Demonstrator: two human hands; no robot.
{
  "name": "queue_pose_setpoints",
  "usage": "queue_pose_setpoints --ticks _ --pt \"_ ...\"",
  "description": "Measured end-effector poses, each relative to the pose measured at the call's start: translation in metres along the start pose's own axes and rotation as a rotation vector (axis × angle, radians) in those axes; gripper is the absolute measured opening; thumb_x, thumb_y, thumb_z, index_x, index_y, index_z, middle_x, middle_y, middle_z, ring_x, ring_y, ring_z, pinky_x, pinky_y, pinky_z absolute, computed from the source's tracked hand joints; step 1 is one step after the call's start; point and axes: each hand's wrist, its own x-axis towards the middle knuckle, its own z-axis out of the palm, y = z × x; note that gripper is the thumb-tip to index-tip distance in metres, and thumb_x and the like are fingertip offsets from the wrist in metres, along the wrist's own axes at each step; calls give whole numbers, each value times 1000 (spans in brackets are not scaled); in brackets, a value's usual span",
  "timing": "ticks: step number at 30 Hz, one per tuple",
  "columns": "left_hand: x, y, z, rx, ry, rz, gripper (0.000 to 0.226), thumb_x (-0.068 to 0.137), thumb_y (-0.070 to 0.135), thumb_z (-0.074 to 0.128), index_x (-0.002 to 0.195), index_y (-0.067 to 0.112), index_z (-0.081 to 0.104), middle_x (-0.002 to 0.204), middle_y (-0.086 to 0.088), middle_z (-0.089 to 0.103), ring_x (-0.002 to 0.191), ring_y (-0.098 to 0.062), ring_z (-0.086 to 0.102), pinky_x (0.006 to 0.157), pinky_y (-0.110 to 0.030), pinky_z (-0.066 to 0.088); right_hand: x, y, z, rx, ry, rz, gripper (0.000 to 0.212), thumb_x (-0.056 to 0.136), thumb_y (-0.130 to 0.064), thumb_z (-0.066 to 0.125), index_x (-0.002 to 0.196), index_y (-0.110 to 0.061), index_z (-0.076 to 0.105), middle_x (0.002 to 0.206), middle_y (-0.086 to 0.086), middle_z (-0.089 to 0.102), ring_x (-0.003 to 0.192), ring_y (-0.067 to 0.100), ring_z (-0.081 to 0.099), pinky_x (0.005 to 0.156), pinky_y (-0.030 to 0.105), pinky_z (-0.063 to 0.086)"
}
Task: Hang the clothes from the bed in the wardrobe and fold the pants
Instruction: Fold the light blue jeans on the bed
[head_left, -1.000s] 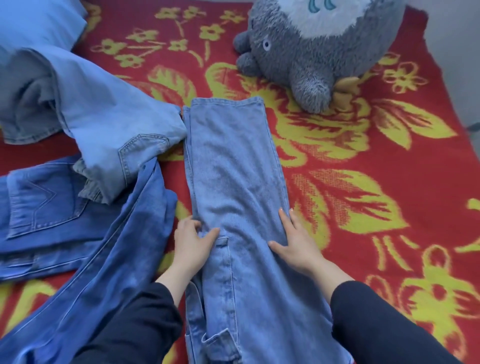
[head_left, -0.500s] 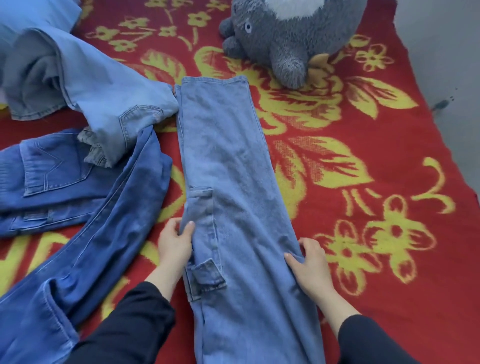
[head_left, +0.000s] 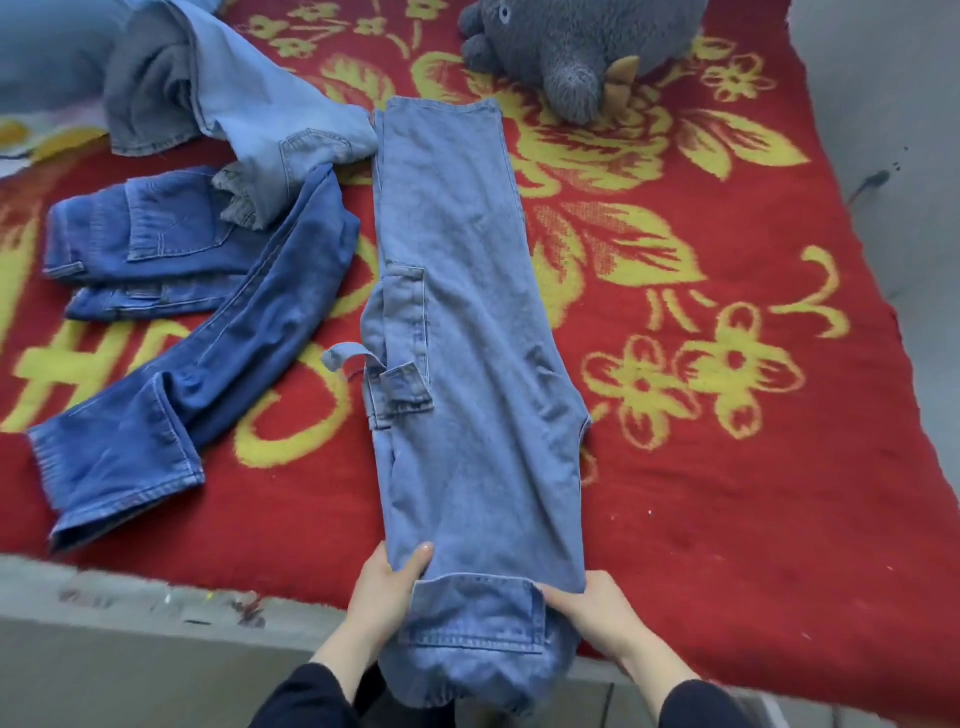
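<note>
The light blue jeans (head_left: 457, 322) lie lengthwise on the bed (head_left: 727, 493), one leg laid on the other, hems far off near the plush toy (head_left: 582, 47) and the waist end hanging over the near edge of the mattress; the left hand (head_left: 382, 587) grips the left edge of that waist end, thumb on top of the cloth and fingers tucked under it, while the right hand (head_left: 592, 608) grips the right edge beside the back pocket, thumb lying on the denim; denim of this kind is likely soft but weighty, limp enough to sag and crease where unsupported, yet rough enough not to slip; the thick waistband and seams look like the firmest places to hold, both sides at once, so that the fold carries over squarely; the loose strap near the side pocket may snag or stick out; the dark blue jeans (head_left: 208, 374) lie just beside, to the left.
</note>
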Motion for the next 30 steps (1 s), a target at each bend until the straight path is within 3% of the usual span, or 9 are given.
queue_pose_setpoints --ticks 2,7,11,14,16,20,22,24,30 --pt "-23 -8 2 28 -1 -33 25 91 26 64 115 19 60 105 6 67 103 -16 63 86 -30 48 -20 17 3 -27 59 -7 22 78 -26 79 84 -5 75 86 4 75 87 16 67 80 38 54" --pt "-88 -3 -3 119 -132 -143 28 89 30 67 111 15 60 102 0 69 90 -15 66 66 -23 51 -76 17 -20 -136 45 26 25 81 -30 76 86 -6 75 87 4 75 83 17 68 76 35 54" --pt "-159 -10 -4 106 -287 -368 27 84 24 74 105 9 66 94 -6 73 80 -19 71 60 -25 55 -138 31 -42 -150 -114 253 27 78 -18 79 97 -1 71 69 -1 73 54 9 67 45 17 46" --pt "-206 -5 0 230 -386 -520 15 79 14 73 89 5 66 73 -4 68 61 -16 63 52 -25 49 -178 37 -57 -292 -191 440 39 76 -12 76 110 3 63 85 10 72 63 19 68 52 23 49" --pt "-219 13 -1 206 -387 -545 5 77 5 66 79 6 61 56 -2 62 48 -14 57 47 -22 46 -189 24 -65 -315 -160 437 38 77 -9 75 110 3 61 83 12 68 60 21 63 51 24 47" --pt "-192 83 -11 -13 -284 -437 12 91 -3 48 86 6 55 69 -7 63 52 -18 58 46 -24 46 -180 -56 -78 -115 81 233 17 79 -1 64 95 1 59 71 11 55 55 19 48 44 23 36" --pt "-167 125 -20 -152 -190 -331 9 92 1 49 93 10 52 74 -7 61 53 -17 56 44 -25 45 -168 -105 -81 128 117 155 5 80 0 59 81 -5 58 64 8 47 50 17 40 41 23 30" --pt "-142 163 -31 -266 -105 -280 12 91 6 51 93 16 56 67 -2 51 44 -11 46 38 -20 37 -152 -150 -80 341 133 99 6 82 -4 56 82 -9 59 64 5 43 52 14 36 44 25 29" --pt "-50 232 -58 -471 -77 -391 6 85 10 58 81 7 56 64 -3 54 43 -14 53 39 -18 45 -81 -253 -65 533 121 92 8 84 -1 50 83 -6 57 72 8 46 58 18 39 55 27 33"
